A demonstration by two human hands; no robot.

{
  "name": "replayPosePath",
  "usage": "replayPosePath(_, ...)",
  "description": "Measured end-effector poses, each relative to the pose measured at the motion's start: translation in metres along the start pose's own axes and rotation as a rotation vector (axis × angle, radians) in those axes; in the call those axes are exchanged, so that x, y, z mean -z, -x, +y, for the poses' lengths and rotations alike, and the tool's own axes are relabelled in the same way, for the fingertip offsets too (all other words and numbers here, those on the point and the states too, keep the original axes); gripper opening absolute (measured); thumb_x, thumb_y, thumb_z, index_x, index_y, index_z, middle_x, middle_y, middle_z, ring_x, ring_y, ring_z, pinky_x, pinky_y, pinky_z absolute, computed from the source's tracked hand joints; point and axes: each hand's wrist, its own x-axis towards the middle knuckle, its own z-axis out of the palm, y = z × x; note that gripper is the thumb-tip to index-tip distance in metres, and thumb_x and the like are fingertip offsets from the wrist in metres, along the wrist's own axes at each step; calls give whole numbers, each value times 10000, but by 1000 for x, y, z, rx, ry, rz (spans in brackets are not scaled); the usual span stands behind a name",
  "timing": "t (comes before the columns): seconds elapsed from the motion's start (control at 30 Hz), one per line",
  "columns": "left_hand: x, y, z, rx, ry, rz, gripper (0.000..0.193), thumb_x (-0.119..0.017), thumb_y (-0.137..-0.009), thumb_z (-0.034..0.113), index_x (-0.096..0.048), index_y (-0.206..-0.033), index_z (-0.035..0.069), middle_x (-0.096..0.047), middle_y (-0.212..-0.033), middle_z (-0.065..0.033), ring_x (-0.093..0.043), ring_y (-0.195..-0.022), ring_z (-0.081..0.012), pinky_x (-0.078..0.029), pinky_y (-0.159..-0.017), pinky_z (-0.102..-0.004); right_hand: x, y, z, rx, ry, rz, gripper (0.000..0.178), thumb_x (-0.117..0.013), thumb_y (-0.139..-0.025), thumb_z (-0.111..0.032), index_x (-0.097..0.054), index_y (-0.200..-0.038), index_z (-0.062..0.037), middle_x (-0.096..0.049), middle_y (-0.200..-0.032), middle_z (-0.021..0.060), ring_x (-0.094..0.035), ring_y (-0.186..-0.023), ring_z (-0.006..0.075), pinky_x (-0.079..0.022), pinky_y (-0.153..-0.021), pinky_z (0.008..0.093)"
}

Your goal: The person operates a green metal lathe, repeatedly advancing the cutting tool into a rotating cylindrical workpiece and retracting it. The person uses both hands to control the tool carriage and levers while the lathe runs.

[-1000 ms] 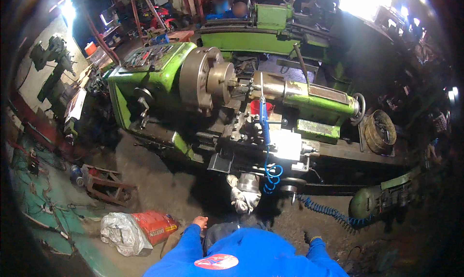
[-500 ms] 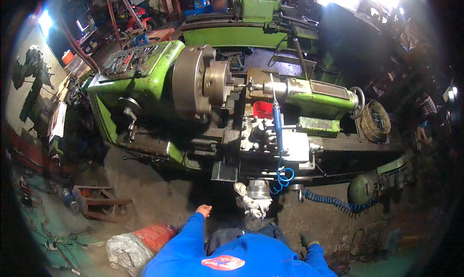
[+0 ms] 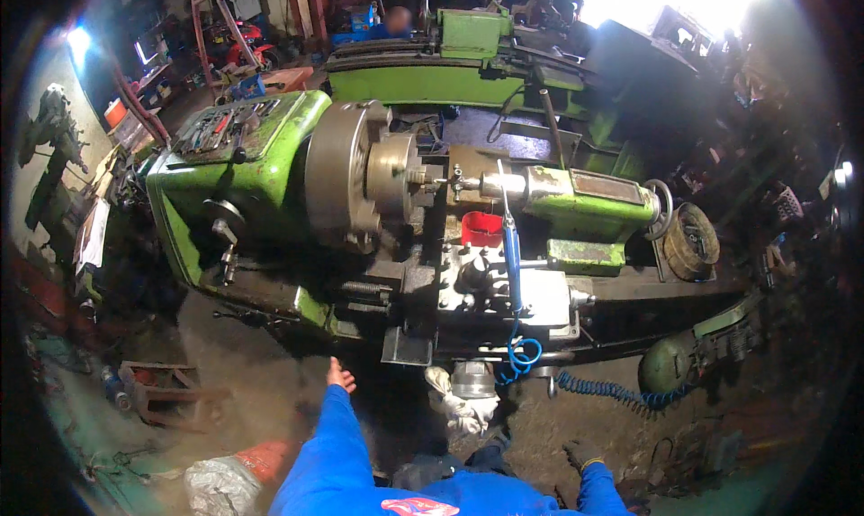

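My left hand (image 3: 340, 375), bare, reaches out in front of the green lathe (image 3: 274, 170) with its fingers stretched out and nothing in them. It is nearest to the lathe's front edge, left of a small metal plate (image 3: 408, 346). Low at the right is my right hand (image 3: 583, 456) in a dark glove; its fingers look apart, and I see nothing in them. A large round chuck (image 3: 342, 170) faces the tailstock (image 3: 580, 206). Across the carriage (image 3: 540, 300) lies a blue air gun (image 3: 512, 262) with a coiled blue hose (image 3: 621, 386).
White cloth (image 3: 461, 410) hangs around a metal handwheel at the lathe's front. A red container (image 3: 481, 229) sits behind the carriage. Hand tools (image 3: 220, 129) lie on the headstock. A sack (image 3: 220, 487) and a rusty frame (image 3: 166, 392) are on the floor at left. Behind stands another green lathe (image 3: 405, 77).
My left hand has moved forward and to the left, its fingers unfolding from a loosely closed shape. The gloved right hand has come further into view. The whole view has shifted slightly.
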Motion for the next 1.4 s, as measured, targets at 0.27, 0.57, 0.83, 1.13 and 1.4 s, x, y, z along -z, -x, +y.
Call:
replayPosePath(0.27, -62, -49, 81, -88, 461, 57, 434, -684, -991, 459, -571, -1210, 103, -673, -944, -77, -702, -866, -267, -589, -785, -457, 46, 24, -84, -87, 220, 15, 450, -695, -954, -398, -767, -1173, -11, -767, -930, 145, -703, -749, 232, -558, -711, 382)
replayPosePath(0.57, -35, -123, 70, -226, 478, 49, 448, -653, -906, 16, -521, -1306, 170, -675, -825, -62, -671, -637, -203, -583, -572, -387, 39, 10, -72, -173, 166, 42, 431, -718, -926, -397, -780, -1171, -47, -786, -971, 155, -735, -824, 297, -574, -788, 412)
replayPosePath(0.83, -57, -103, 76, -80, 486, 48, 624, -649, -882, -45, -461, -1450, 133, -673, -839, -90, -661, -618, -184, -569, -538, -327, 44, 5, -37, -71, 386, -26, 437, -698, -929, -378, -760, -1247, -84, -713, -1348, 135, -689, -1212, 317, -552, -1000, 416)
replayPosePath(1.13, -35, -119, 65, -515, 104, 250, 560, -643, -962, 37, -512, -1505, 8, -692, -982, -217, -700, -800, -328, -590, -705, -420, 60, 3, -94, -143, 220, -34, 472, -686, -925, -416, -761, -1225, -59, -755, -1232, 180, -707, -1160, 335, -544, -981, 410)
replayPosePath(1.4, -91, -7, 30, -937, -844, 669, 484, -545, -1014, 87, -538, -1478, -47, -547, -1433, -272, -559, -1270, -451, -460, -1111, -505, 78, 22, -97, -204, 365, -113, 599, -589, -977, -529, -691, -1388, -105, -614, -1491, 174, -581, -1361, 382, -401, -1193, 456)
